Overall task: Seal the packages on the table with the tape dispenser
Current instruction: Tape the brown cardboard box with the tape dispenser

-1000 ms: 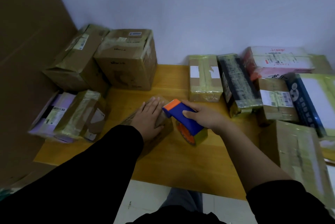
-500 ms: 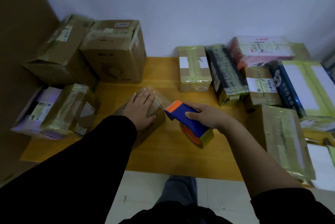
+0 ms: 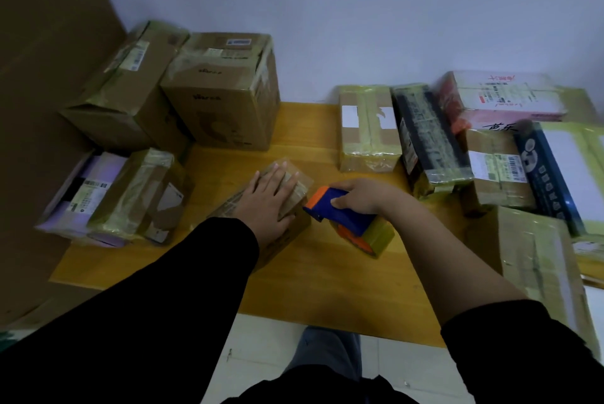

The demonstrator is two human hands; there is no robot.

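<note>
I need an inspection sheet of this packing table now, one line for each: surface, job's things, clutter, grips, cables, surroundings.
Surface: wooden table, bare in the middle.
Job's things: small cardboard box; blue and orange tape dispenser close at its right.
Clutter: large box at back left; taped pile at left edge; taped parcels at right.
Grips: left hand flat on the small cardboard box; right hand grips the tape dispenser.
Cables: nothing seen.
Surroundings: pale wall behind; brown board at left; tiled floor below.
</note>
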